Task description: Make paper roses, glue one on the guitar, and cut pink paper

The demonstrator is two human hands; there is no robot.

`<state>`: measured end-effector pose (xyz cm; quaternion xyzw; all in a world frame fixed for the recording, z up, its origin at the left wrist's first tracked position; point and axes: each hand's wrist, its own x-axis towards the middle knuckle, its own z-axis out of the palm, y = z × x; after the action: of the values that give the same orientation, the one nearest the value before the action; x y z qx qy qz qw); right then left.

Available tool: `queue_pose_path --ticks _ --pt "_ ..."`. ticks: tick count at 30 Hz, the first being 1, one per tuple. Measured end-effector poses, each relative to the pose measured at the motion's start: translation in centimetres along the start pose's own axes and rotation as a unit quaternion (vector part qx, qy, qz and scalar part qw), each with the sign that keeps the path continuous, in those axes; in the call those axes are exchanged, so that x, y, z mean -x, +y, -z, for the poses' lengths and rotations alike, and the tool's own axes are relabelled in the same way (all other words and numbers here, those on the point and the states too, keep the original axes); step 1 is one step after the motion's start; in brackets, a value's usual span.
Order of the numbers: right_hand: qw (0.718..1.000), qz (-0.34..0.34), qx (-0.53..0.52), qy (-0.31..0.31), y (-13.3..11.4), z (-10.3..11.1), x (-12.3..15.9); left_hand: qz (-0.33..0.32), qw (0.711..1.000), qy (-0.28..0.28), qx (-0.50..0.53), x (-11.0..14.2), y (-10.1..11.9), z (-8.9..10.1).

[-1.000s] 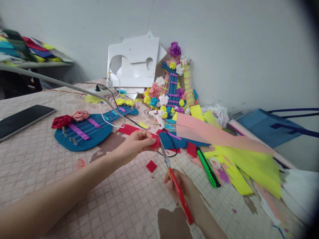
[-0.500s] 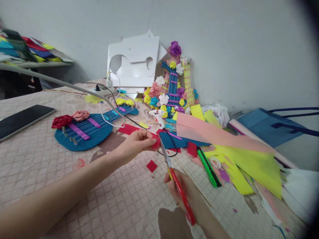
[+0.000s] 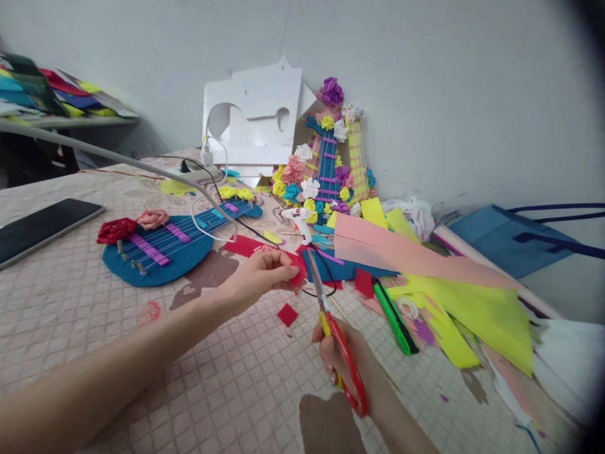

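Between thumb and fingers my left hand (image 3: 274, 270) pinches a small piece of red paper (image 3: 297, 271). My right hand (image 3: 343, 356) is wrapped round the handles of red-and-yellow scissors (image 3: 348, 372). Their blades point up and away, just right of the held paper and apart from it. On the table below lies a loose red paper square (image 3: 287, 314). A longer red strip (image 3: 243, 244) sits behind my left hand. Further back stands a white glue gun (image 3: 299, 221) with a black cord. To the right rests a green box cutter (image 3: 394, 318).
A blue paper guitar (image 3: 161, 252) with red and pink flowers lies at left, near a phone (image 3: 51, 227). Flowered guitars (image 3: 328, 157) lean on the wall beside white boards (image 3: 255, 120). Yellow sheets (image 3: 491, 321) and pink paper (image 3: 406, 246) spread at right. A white cable crosses the left.
The scissors have moved from the red paper's edge slightly right, and their handles have spread a little. My left hand stays in nearly the same place with the paper.
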<state>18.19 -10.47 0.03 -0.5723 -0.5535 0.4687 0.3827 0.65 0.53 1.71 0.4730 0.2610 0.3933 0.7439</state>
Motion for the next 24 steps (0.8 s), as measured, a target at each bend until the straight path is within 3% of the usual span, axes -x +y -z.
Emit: queue_pose_path --ticks 6,11,20,24 --pt "0.990 0.042 -0.075 0.109 -0.1 -0.6 -0.6 0.011 0.996 0.018 -0.091 1.6 -2.1 -2.2" --pt "0.983 0.043 -0.090 0.156 -0.4 -1.3 -0.8 0.010 0.994 0.014 -0.108 2.3 -2.5 -3.4" --pt "0.987 0.043 -0.052 0.144 0.4 -0.3 -1.0 0.090 0.990 -0.021 -0.103 1.9 -3.1 -2.8" --pt "0.988 0.036 -0.065 0.136 0.5 -0.2 -1.1 0.085 0.990 -0.010 -0.113 1.6 -3.1 -2.4"
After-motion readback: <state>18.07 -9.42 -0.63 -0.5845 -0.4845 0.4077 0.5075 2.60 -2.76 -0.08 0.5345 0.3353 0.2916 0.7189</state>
